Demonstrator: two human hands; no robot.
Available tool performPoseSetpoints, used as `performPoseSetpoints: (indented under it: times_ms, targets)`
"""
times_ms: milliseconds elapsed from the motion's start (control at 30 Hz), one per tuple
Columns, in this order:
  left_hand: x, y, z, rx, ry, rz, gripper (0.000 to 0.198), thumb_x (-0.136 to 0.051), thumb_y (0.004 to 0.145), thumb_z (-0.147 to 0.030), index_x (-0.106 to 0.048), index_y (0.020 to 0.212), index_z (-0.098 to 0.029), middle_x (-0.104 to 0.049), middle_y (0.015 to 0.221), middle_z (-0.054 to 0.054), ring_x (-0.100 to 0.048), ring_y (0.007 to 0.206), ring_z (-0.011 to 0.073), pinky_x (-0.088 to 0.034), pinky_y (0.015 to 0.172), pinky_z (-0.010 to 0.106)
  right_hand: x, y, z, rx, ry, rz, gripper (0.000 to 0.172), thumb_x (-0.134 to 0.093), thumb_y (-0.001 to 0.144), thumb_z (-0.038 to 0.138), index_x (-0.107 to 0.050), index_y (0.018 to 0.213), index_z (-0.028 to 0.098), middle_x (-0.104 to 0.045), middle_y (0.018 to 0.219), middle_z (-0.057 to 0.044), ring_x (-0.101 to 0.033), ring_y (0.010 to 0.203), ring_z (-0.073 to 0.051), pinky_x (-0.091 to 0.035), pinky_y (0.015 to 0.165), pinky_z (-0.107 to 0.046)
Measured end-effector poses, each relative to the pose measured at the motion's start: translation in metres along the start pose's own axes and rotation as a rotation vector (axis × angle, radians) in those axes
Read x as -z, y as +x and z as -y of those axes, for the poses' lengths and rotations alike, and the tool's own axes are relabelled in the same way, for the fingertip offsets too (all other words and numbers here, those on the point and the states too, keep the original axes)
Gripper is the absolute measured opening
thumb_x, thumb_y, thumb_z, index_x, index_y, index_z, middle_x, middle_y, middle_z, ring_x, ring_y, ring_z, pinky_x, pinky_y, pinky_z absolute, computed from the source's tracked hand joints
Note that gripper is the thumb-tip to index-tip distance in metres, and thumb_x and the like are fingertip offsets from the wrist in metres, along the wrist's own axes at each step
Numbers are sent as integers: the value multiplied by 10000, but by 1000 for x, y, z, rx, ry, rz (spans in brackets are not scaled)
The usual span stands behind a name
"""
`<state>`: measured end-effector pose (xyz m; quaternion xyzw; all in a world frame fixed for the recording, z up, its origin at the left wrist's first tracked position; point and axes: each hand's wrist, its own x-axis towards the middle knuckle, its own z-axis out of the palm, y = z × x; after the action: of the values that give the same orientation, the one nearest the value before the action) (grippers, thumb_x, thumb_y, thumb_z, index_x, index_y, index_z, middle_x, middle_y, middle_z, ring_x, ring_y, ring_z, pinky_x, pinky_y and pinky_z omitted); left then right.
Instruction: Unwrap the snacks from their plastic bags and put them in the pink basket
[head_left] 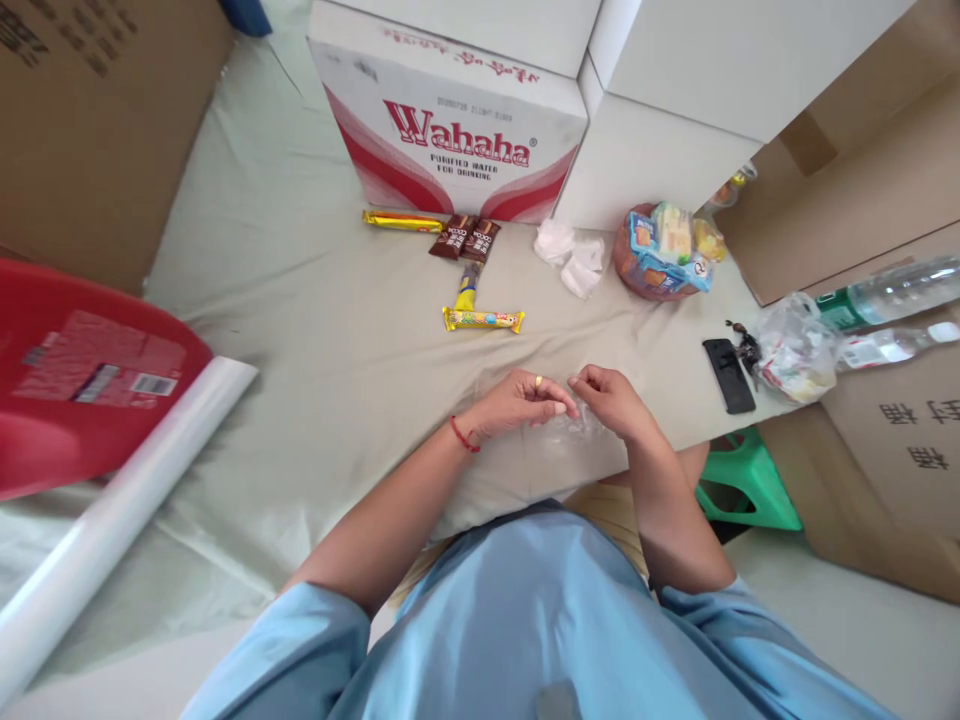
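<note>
A clear plastic bag (574, 432) lies at the table's near edge, under and between my hands. My left hand (525, 400), with a ring and a red bracelet, has its fingers bent together over the bag's upper part. Close to its right, my right hand (606, 398) is closed with thumb and forefinger pinched; what it pinches is too small to make out. Beyond them lie a yellow patterned snack stick (484, 319), a blue and yellow packet (467, 288), two brown cocoa packets (465, 238) and a long yellow packet (403, 221).
A Wahaha box (457, 130) stands behind the snacks. White crumpled tissues (581, 262) and a full snack basket (652, 275) are to its right. A black phone (729, 376), keys and bottles lie far right. A red container (90, 370) and white roll (127, 520) are left.
</note>
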<state>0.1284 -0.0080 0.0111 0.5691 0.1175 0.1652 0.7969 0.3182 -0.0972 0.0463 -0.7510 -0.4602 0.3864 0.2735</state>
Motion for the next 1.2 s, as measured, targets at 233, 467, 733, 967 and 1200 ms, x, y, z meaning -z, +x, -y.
performPoseSetpoints:
  times_ms: [233, 467, 733, 967, 1200]
  targets:
    - [13, 13, 9, -70, 47, -623, 487, -612, 924, -674, -660, 893, -190, -673, 843, 18, -448, 578, 95, -384, 589, 260, 2, -8, -5, 277, 117, -49, 297, -690, 884, 467, -607, 728, 228, -571, 857, -10, -561, 832, -164, -447, 755, -292]
    - [5, 18, 15, 218, 347, -628, 486, -814, 762, -524, -686, 1072, -173, -728, 940, 50, -631, 792, 193, -474, 778, 328, -4, -18, -14, 265, 487, 8, 264, -783, 872, 432, -677, 727, 239, -689, 1247, -37, -671, 1165, -219, -523, 1042, -394]
    - [-7, -7, -8, 112, -97, -654, 359, -809, 773, -513, -619, 845, -217, -725, 944, 20, -673, 961, 186, -523, 854, 310, 30, -27, -44, -59, 986, -182, 396, -950, 659, 480, -642, 743, 246, -804, 1011, -6, -745, 781, -177, -614, 690, -290]
    - [-37, -7, -19, 333, -228, -588, 672, -689, 750, -847, -642, 917, -198, -747, 988, 107, -724, 1029, 271, -574, 814, 372, 10, -37, -60, 61, 876, -131, 420, -915, 688, 585, -667, 776, 258, -813, 1110, -43, -778, 983, -259, -614, 943, -429]
    - [-87, 19, -6, 233, 147, -488, 574, -824, 776, -614, -631, 1129, -204, -713, 1261, 135, -656, 1231, 292, -513, 1042, 441, -14, -42, -39, 414, 180, -284, 190, -662, 946, 429, -713, 854, 270, -760, 1077, -71, -707, 1097, -251, -539, 1018, -403]
